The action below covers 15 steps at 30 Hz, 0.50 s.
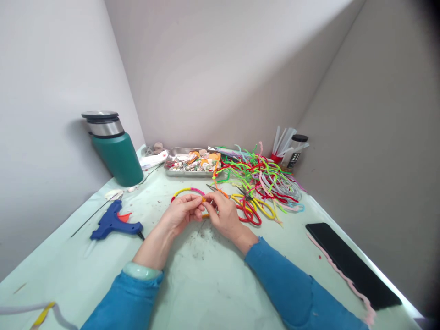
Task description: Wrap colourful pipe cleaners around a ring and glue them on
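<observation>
A hoop [187,189] wrapped in yellow, pink and red fuzzy pipe cleaner curves up behind my fingers at the middle of the table; much of it is hidden by my hands. My left hand [182,215] is closed, its thumb and fingertips pinching at a small orange piece of pipe cleaner [204,199]. From the other side my right hand [224,218] pinches the same orange piece, so the two hands nearly touch. Just right of my right hand lie red-handled scissors [252,216] and yellow-handled scissors [270,211].
Behind stands a metal tray [192,173] of small decorations, beside a tangled heap of pipe cleaners [264,181]. At left are a blue glue gun [115,222] and a green bottle [118,156]. At right are a black phone-like slab [350,263] and a jar [294,151].
</observation>
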### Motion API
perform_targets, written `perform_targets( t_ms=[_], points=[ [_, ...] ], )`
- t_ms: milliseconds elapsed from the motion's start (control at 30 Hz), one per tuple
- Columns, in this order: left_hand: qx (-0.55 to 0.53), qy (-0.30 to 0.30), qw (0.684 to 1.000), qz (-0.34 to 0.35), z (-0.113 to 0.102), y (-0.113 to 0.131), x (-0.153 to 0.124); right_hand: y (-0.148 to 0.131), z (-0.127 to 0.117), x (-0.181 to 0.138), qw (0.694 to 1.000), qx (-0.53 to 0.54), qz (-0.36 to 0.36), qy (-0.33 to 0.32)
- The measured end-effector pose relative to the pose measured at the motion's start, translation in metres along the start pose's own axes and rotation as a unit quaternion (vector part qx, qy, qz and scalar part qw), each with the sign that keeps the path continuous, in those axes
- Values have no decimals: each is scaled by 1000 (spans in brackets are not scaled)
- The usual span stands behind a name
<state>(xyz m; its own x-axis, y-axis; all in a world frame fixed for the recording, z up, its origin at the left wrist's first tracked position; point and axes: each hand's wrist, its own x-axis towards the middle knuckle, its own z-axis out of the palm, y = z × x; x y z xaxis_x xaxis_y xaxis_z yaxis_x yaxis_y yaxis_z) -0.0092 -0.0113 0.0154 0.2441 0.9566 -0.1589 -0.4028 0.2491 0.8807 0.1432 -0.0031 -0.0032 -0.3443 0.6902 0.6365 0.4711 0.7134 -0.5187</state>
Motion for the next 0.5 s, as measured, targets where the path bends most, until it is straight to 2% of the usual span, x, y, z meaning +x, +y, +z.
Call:
perform_targets(
  t_ms=[500],
  points=[
    [8, 8, 1000, -11, -1, 1, 0, 2, 4, -1, 1000, 6, -9, 10]
  ],
)
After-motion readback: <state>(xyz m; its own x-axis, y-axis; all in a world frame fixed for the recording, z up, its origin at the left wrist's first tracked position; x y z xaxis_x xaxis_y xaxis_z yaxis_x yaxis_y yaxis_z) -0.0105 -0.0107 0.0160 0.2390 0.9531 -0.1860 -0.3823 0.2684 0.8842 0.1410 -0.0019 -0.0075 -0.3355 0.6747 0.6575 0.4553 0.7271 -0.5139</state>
